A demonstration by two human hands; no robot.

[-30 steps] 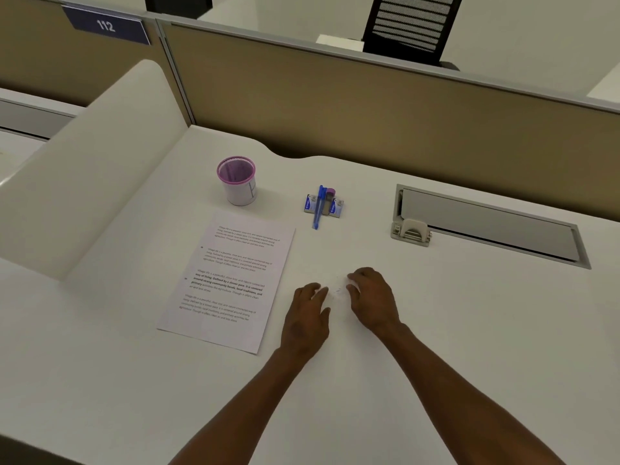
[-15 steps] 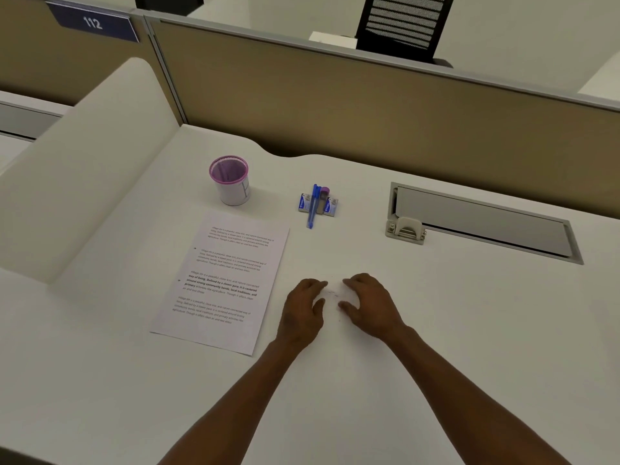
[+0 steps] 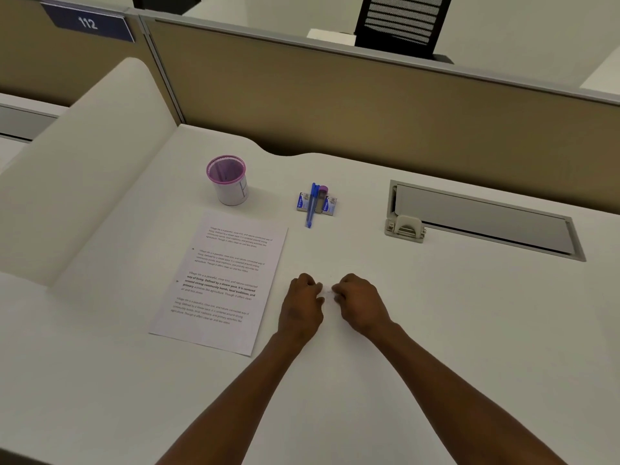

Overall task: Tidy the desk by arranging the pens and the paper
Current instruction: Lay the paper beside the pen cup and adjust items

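A small pale scrap (image 3: pixel 327 290), too faint to identify, is being pinched between the left hand (image 3: pixel 303 305) and right hand (image 3: pixel 359 302), fingers curled. The paper (image 3: pixel 221 280) is lying left of the hands; the pens (image 3: pixel 312 204) are lying beside the cup (image 3: pixel 228 179). The pens should be gripped mid-barrel.

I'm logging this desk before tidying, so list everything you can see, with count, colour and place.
Pen cup: one, purple rim, white body, back left of the desk.
Printed sheet: one, white, flat, in front of the cup.
Blue pen: one, lying across small blue-and-white boxes, mid-desk; a purple-capped item beside it.
Cable hatch: one, grey, right rear.
Partition: tan, behind the desk.
Chair: one, black, beyond the partition.
Sign "112": one, dark blue, top left.
Left hand, right hand: fingers curled, close together, with something small and white between them.
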